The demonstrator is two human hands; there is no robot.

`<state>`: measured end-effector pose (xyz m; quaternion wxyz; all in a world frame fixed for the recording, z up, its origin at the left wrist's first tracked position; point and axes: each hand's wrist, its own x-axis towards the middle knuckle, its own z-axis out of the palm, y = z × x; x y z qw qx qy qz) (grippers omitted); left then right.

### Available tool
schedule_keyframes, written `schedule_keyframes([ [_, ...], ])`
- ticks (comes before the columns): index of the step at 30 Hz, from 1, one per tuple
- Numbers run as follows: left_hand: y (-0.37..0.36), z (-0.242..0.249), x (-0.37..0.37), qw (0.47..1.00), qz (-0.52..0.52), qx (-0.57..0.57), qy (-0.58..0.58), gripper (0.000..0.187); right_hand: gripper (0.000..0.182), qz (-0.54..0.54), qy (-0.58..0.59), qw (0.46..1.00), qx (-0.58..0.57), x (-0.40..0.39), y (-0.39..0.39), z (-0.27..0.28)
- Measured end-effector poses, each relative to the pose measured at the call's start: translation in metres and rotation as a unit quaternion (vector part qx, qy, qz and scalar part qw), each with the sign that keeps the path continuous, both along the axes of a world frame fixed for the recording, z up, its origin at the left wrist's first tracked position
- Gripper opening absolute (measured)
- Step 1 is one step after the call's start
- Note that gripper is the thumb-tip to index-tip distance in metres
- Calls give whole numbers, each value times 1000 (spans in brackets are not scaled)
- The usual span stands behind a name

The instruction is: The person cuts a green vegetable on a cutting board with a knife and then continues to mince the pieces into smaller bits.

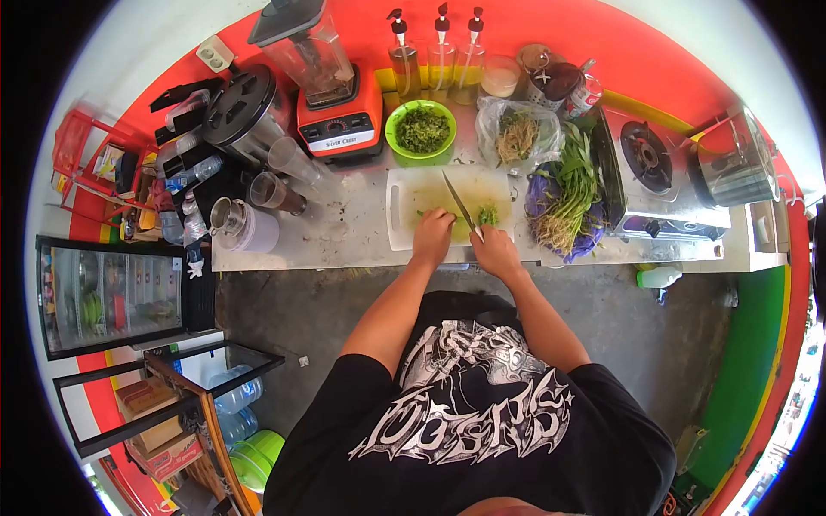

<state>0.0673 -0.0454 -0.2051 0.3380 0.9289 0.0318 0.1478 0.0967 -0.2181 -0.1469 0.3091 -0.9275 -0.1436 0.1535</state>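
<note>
My right hand (495, 248) is wrapped round the handle of a knife (459, 198), its blade pointing up and to the left over a white cutting board (404, 189). My left hand (435, 230) rests on the board left of the blade, fingers curled down over some green stalks that are mostly hidden beneath them. A small heap of chopped greens (488, 214) lies on the board just above my right hand. Behind the board stands a lime green bowl (422, 156) full of chopped greens.
Right of the board lie a bundle of leafy greens with roots (575, 185) and a clear plastic bag (492, 129) with rooty stalks. A gas stove (667, 172) stands farther right. To the left are a red blender (340, 120), a tumbler (277, 193) and a white jug (249, 232).
</note>
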Motion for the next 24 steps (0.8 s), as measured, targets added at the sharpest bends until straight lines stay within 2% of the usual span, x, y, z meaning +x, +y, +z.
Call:
schedule_keyframes([
  [5, -1, 5, -1, 997, -24, 70, 4, 8, 38, 21, 2, 999, -23, 3, 6, 7],
  [13, -5, 12, 18, 993, 18, 51, 105, 11, 33, 54, 28, 986, -152, -8, 12, 4],
  [24, -6, 4, 22, 985, 48, 83, 142, 9, 33, 64, 64, 976, -198, -14, 12, -8],
])
